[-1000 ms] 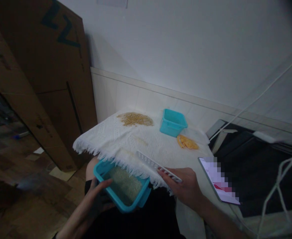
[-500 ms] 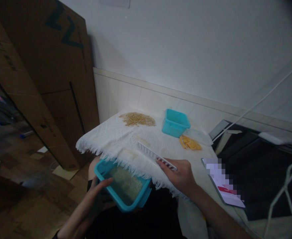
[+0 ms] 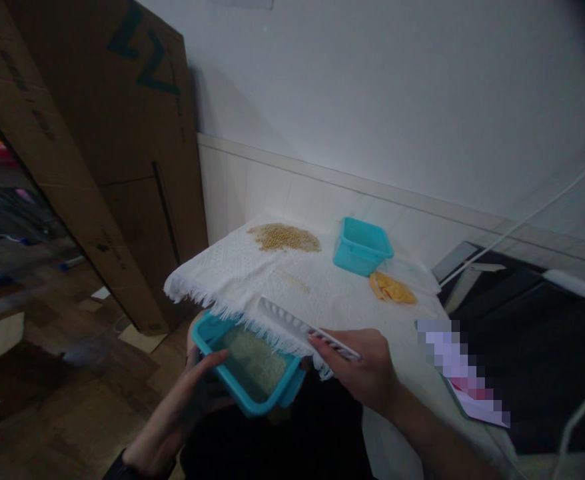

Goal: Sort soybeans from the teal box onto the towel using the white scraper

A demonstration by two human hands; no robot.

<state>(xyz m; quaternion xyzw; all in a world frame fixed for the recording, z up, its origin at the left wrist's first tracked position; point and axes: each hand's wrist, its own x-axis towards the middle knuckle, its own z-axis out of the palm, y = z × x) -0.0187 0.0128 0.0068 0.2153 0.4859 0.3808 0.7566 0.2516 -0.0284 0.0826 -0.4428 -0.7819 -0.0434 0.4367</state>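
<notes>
My left hand [image 3: 205, 373] grips the near left side of a teal plastic container [image 3: 245, 400], thumb over its rim. Pale grain [image 3: 257, 360], which looks like rice, lies inside it. The container is held just below the fringed edge of a white cloth [image 3: 222, 267], and the fringe hangs over its far rim. My right hand [image 3: 362, 363] is closed around a long, narrow white plastic strip [image 3: 287, 319] with a row of slots. The strip lies at the cloth's front edge, above the container. A thin streak of pale grain [image 3: 292, 280] remains on the cloth behind it.
A pile of yellowish beans [image 3: 285, 238] lies at the back of the cloth. Right of it stand a second teal container [image 3: 362, 247], an orange cloth [image 3: 392, 288] and a clear lid [image 3: 417, 270]. A tall cardboard box [image 3: 107, 133] rises at left; a white cable [image 3: 527, 213] crosses at right.
My right hand has drawn the white slotted strip toward me, to the cloth's front edge. The pale grain near that edge no longer shows there. My left hand still holds the container.
</notes>
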